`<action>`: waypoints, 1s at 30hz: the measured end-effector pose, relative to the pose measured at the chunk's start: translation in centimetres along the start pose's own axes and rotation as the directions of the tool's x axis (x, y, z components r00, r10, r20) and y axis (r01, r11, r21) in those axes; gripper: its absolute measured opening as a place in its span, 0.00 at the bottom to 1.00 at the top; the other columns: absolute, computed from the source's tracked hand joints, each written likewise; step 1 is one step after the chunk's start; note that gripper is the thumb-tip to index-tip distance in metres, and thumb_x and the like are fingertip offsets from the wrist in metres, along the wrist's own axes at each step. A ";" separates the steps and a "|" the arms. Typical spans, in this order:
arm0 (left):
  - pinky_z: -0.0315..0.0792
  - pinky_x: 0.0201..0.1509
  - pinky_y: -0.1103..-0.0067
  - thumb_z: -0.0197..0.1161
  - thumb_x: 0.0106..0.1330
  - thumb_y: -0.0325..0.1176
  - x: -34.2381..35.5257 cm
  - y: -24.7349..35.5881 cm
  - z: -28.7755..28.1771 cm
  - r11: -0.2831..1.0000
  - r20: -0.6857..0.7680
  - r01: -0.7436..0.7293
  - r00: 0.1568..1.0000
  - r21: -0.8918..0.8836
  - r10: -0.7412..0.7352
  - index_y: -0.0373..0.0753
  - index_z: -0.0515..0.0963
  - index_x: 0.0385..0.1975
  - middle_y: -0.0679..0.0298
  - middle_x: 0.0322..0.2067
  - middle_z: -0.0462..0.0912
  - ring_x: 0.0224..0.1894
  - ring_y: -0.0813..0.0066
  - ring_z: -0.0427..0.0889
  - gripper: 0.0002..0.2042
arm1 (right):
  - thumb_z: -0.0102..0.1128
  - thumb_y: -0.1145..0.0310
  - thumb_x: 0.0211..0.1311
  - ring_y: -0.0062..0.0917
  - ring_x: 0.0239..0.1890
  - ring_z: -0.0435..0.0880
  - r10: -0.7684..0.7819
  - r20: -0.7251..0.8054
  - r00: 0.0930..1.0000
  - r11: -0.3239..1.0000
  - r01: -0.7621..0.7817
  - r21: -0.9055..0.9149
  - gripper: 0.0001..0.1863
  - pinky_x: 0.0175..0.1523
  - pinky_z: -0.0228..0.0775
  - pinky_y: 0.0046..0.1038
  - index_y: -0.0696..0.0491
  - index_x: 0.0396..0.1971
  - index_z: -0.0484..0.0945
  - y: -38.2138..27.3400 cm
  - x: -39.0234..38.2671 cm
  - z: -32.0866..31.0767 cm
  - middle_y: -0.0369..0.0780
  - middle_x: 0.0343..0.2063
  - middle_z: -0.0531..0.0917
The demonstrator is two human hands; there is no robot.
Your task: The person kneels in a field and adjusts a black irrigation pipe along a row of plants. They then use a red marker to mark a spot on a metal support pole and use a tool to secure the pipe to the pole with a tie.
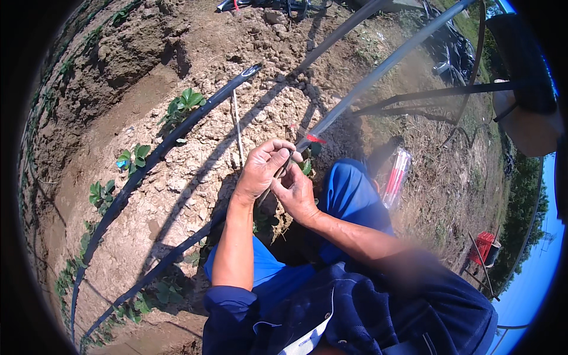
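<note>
Both grips are pinching together: I'm closing my left hand and right hand on a thin metal rod, stiff, light, best taken near its taped end.

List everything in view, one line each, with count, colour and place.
Drip hoses: two, black, running along the raised soil bed.
Seedlings: several, green, in a row beside the upper hose.
Hoop rods: two, grey, arching over the bed from upper right.
Red tie: one, on the nearer rod just above the hands.
Thin stake: one, pale, lying on the soil.
Bundle of sticks: one, red and white, on dry grass at right.
Crate: one, red, far right.
Left hand: grip pinching a thin strip.
Right hand: touching the same strip.
</note>
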State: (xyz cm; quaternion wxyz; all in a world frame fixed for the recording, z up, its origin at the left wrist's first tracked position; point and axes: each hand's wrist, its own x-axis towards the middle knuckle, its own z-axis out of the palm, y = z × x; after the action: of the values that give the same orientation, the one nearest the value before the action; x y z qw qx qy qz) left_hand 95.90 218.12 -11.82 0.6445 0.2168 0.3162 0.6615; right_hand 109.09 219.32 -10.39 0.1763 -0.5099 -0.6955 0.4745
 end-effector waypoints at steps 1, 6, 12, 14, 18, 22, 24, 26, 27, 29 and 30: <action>0.77 0.44 0.82 0.60 0.72 0.34 0.1 -0.1 -0.1 1.000 -0.006 0.002 1.000 -0.009 -0.002 0.33 0.77 0.46 0.62 0.38 0.84 0.37 0.78 0.82 0.11 | 0.69 0.67 0.56 0.25 0.25 0.81 -0.011 -0.002 1.000 1.000 0.011 0.017 0.18 0.34 0.74 0.31 0.59 0.41 0.72 0.2 0.0 0.1 0.40 0.23 0.81; 0.79 0.42 0.82 0.57 0.74 0.34 0.2 0.0 -0.7 0.999 0.012 0.013 1.000 -0.031 -0.012 0.33 0.75 0.49 0.60 0.37 0.83 0.36 0.77 0.83 0.12 | 0.68 0.69 0.57 0.23 0.26 0.82 0.025 0.030 0.999 0.993 -0.029 0.115 0.19 0.35 0.74 0.27 0.58 0.45 0.72 0.5 -0.7 0.8 0.39 0.25 0.81; 0.78 0.39 0.82 0.54 0.75 0.33 0.0 0.4 -1.5 0.995 0.055 0.069 0.996 -0.077 -0.065 0.31 0.74 0.53 0.59 0.39 0.83 0.35 0.78 0.81 0.14 | 0.63 0.72 0.66 0.14 0.25 0.80 0.007 0.134 0.991 0.985 -0.030 0.172 0.09 0.30 0.72 0.20 0.60 0.41 0.74 1.5 -1.1 0.9 0.33 0.23 0.81; 0.76 0.38 0.85 0.54 0.75 0.33 0.2 0.4 -1.1 0.996 0.001 0.041 0.999 -0.080 -0.041 0.32 0.77 0.52 0.61 0.39 0.83 0.32 0.82 0.79 0.13 | 0.62 0.72 0.67 0.14 0.24 0.79 0.050 0.194 0.980 0.981 -0.084 0.174 0.08 0.29 0.72 0.20 0.60 0.40 0.75 2.2 -1.8 1.0 0.33 0.23 0.80; 0.76 0.39 0.86 0.55 0.75 0.34 0.3 0.4 -1.3 0.999 -0.021 -0.021 1.000 -0.040 0.020 0.33 0.78 0.52 0.63 0.39 0.84 0.33 0.84 0.78 0.14 | 0.61 0.71 0.66 0.20 0.25 0.81 -0.113 0.135 0.984 0.991 0.101 0.092 0.08 0.31 0.73 0.25 0.59 0.42 0.79 2.1 -2.3 1.0 0.38 0.25 0.81; 0.76 0.39 0.86 0.55 0.75 0.34 0.3 0.3 -1.6 0.999 -0.041 -0.027 0.999 -0.031 0.025 0.33 0.78 0.52 0.63 0.40 0.84 0.35 0.84 0.78 0.14 | 0.62 0.72 0.64 0.37 0.34 0.85 -0.135 0.123 0.983 0.991 0.136 0.003 0.09 0.40 0.77 0.32 0.59 0.42 0.80 1.5 -2.3 0.4 0.47 0.32 0.84; 0.76 0.40 0.86 0.55 0.75 0.34 0.2 0.3 -1.4 0.998 -0.042 -0.025 0.999 -0.056 0.022 0.33 0.78 0.52 0.62 0.40 0.84 0.35 0.84 0.79 0.14 | 0.62 0.72 0.63 0.41 0.36 0.85 -0.180 0.118 0.977 0.982 0.185 -0.032 0.10 0.42 0.77 0.33 0.59 0.42 0.80 1.5 -2.1 0.0 0.49 0.33 0.84; 0.77 0.40 0.85 0.54 0.75 0.34 0.2 0.3 -1.4 0.997 -0.045 -0.021 0.999 -0.080 0.017 0.32 0.78 0.52 0.62 0.40 0.84 0.36 0.83 0.79 0.14 | 0.62 0.72 0.63 0.43 0.38 0.85 -0.221 0.129 0.967 0.970 0.231 -0.069 0.10 0.43 0.77 0.35 0.59 0.42 0.80 1.6 -1.8 -0.3 0.49 0.35 0.84; 0.77 0.41 0.85 0.54 0.75 0.34 0.2 0.4 -1.4 0.996 -0.045 -0.018 0.999 -0.093 0.014 0.32 0.77 0.52 0.62 0.40 0.84 0.36 0.83 0.79 0.14 | 0.62 0.72 0.63 0.43 0.38 0.85 -0.227 0.128 0.965 0.968 0.238 -0.079 0.10 0.43 0.77 0.35 0.59 0.42 0.80 1.6 -1.7 -0.4 0.49 0.35 0.84; 0.77 0.42 0.84 0.54 0.75 0.34 0.1 0.4 -1.3 0.994 -0.042 -0.025 0.999 -0.108 0.021 0.32 0.77 0.53 0.62 0.40 0.84 0.36 0.82 0.80 0.14 | 0.62 0.72 0.63 0.44 0.39 0.85 -0.237 0.129 0.963 0.964 0.250 -0.096 0.10 0.44 0.77 0.35 0.59 0.42 0.80 1.6 -1.5 -0.7 0.49 0.35 0.84; 0.77 0.43 0.83 0.54 0.75 0.34 0.1 0.4 -1.3 0.993 -0.036 -0.035 0.999 -0.110 0.031 0.32 0.77 0.53 0.62 0.40 0.84 0.37 0.81 0.80 0.14 | 0.62 0.72 0.63 0.43 0.38 0.85 -0.267 0.123 0.956 0.956 0.279 -0.096 0.09 0.43 0.76 0.34 0.59 0.42 0.80 1.6 -1.5 -0.9 0.48 0.35 0.83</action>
State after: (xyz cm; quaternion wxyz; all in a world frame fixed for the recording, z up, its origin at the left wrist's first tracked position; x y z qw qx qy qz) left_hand 94.72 218.08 -12.44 0.6391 0.1744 0.2866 0.6921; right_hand 111.24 218.51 -10.97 0.1733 -0.3914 -0.7933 0.4329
